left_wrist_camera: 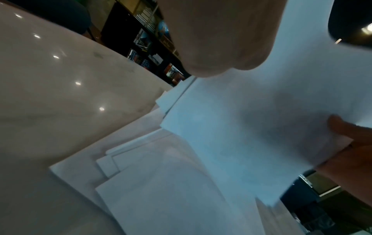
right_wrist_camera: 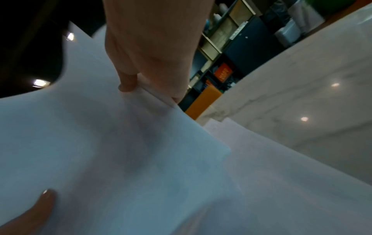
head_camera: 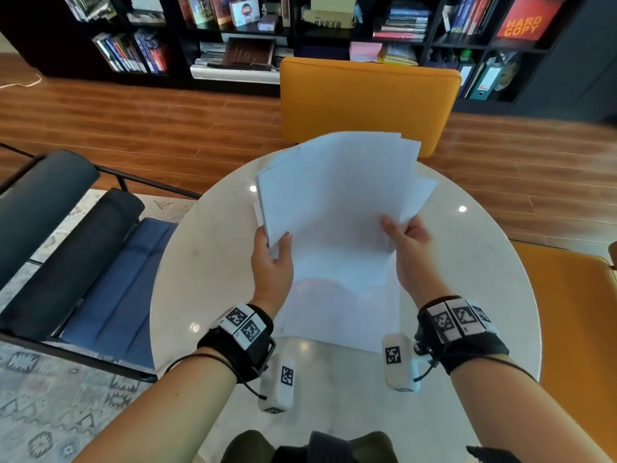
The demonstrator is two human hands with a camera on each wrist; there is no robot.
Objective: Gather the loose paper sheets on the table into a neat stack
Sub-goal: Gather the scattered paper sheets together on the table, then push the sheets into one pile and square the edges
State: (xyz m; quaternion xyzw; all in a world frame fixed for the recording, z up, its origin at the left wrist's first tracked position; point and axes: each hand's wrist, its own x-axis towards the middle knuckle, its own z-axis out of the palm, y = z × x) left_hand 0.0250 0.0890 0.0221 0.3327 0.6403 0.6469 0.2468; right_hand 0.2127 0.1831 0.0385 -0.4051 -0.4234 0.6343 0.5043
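Observation:
Several white paper sheets [head_camera: 337, 208] are fanned out unevenly and held up above the round white marble table [head_camera: 207, 262]. My left hand [head_camera: 272, 259] grips their left edge, thumb on top. At the right edge my right hand [head_camera: 405, 242] pinches the sheets, thumb on top and fingers behind. The sheets' near ends hang down toward the table. In the left wrist view the paper sheets [left_wrist_camera: 241, 135] overlap at different angles, with corners sticking out. The right wrist view shows the right hand's fingers [right_wrist_camera: 128, 82] clamping the paper sheets [right_wrist_camera: 120, 151].
An orange chair [head_camera: 367, 101] stands at the table's far side and another orange seat [head_camera: 574, 322] at the right. A dark blue lounge chair [head_camera: 83, 255] is at the left. Black bookshelves [head_camera: 300, 35] line the back wall.

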